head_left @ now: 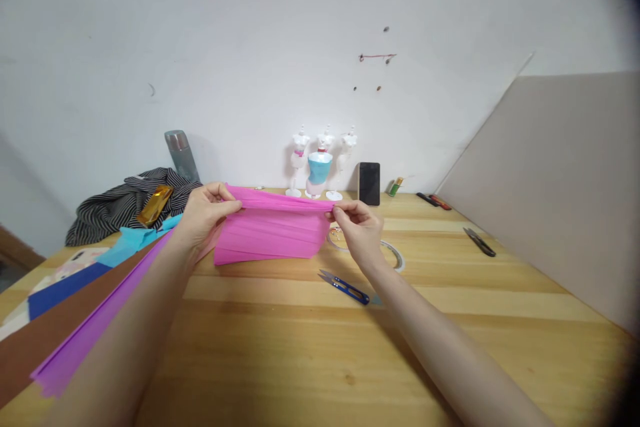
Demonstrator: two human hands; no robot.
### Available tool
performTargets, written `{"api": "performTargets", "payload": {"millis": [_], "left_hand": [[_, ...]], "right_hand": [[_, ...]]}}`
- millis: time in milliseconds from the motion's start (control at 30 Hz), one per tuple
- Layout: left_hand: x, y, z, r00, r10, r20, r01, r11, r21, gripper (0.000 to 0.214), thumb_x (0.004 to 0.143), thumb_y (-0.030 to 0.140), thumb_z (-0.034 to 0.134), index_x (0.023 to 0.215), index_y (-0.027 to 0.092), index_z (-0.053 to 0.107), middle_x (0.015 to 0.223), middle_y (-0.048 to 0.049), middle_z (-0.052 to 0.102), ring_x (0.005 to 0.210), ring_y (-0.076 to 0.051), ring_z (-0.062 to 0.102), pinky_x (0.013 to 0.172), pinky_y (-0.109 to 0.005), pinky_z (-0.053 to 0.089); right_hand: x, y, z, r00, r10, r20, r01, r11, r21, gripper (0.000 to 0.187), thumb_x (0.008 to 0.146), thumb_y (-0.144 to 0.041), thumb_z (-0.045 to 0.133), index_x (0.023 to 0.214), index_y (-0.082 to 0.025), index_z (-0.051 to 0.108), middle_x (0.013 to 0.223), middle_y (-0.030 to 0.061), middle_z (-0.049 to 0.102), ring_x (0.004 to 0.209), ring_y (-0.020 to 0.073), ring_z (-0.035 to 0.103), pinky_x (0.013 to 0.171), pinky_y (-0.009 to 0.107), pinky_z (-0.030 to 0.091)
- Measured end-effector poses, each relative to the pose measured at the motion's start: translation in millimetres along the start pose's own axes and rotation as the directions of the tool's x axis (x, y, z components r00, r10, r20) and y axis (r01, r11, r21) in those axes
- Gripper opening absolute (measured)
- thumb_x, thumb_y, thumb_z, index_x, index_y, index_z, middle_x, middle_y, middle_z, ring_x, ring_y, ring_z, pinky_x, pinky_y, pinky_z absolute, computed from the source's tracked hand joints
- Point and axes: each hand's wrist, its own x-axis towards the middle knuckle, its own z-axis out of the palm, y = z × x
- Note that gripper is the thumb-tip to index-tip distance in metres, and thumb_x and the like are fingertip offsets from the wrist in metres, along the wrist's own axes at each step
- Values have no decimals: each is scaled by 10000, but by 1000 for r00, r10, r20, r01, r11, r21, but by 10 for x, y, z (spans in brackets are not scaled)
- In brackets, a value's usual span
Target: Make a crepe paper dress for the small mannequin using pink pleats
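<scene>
A bright pink sheet of crepe paper (270,237), or thin cloth like it, hangs stretched between my two hands above the table. My left hand (210,210) pinches its upper left corner, and my right hand (357,223) pinches the upper right corner. The top edge is gathered into folds. Below my right hand lie blue-handled thread snips (345,285), blades pointing left. Partly hidden by that hand is a white ring-shaped roll (397,257). Behind the sheet, small white dress forms (301,153) stand by the wall, with a turquoise-wrapped torso (320,170) among them.
At left lie purple (100,320), brown and blue sheets, a striped cloth (115,203), a gold packet (155,205) and a leaning bottle (183,153). A phone (369,183) and a green thread spool (395,187) stand at the back. Dark-handled snips (480,242) lie at right.
</scene>
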Motion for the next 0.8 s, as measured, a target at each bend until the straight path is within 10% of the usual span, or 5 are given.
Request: {"api": "performTargets", "payload": {"millis": [800], "left_hand": [[72, -46, -94, 998, 7, 63, -19, 982, 188, 268, 601, 302, 800, 664, 153, 586, 602, -58, 707, 589, -182, 695, 608, -254, 525]], "right_hand": [[8, 57, 3, 999, 41, -6, -41, 999, 11, 115, 687, -292, 722, 674, -198, 657, 614, 14, 703, 578, 165, 674, 610, 308, 582]]}}
